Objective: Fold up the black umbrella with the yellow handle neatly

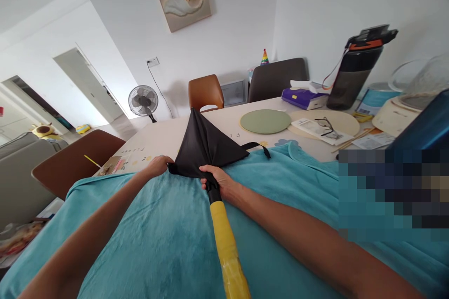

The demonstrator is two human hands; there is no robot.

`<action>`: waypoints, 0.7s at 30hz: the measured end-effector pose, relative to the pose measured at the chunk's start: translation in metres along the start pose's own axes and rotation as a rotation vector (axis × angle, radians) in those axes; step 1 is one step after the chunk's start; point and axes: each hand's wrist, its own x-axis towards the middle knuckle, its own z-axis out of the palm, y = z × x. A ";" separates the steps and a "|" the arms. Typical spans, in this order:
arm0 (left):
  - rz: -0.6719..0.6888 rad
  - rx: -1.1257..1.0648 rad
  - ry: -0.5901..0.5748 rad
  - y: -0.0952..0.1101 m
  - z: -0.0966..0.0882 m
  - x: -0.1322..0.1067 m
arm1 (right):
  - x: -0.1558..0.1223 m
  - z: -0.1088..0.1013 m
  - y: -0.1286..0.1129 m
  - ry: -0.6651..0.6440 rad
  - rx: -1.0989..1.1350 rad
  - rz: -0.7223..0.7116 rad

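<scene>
Head view: right hand clamps black umbrella just beyond its yellow handle, apparently for steadiness, while left hand pinches canopy edge, seemingly holding it taut.

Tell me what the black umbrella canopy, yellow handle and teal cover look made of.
Canopy: probably thin nylon or polyester; satiny, with sharp creases. Handle: wrinkled yellow wrapping, perhaps tape, glossy lower down; core hidden. Cover: likely plush fleece, matte, with brushed streaks in the pile.
</scene>
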 end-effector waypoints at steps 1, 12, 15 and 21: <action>-0.038 -0.012 0.032 0.002 -0.006 0.005 | 0.000 0.000 0.000 0.009 0.000 0.003; 0.003 -0.307 0.369 0.071 0.007 0.121 | 0.005 -0.002 0.002 0.062 -0.034 0.032; 0.025 -0.365 0.360 0.071 0.030 0.143 | 0.008 -0.004 0.003 0.049 -0.017 0.050; -0.122 -0.449 0.394 0.051 0.064 0.158 | 0.008 -0.004 0.001 0.044 -0.033 0.083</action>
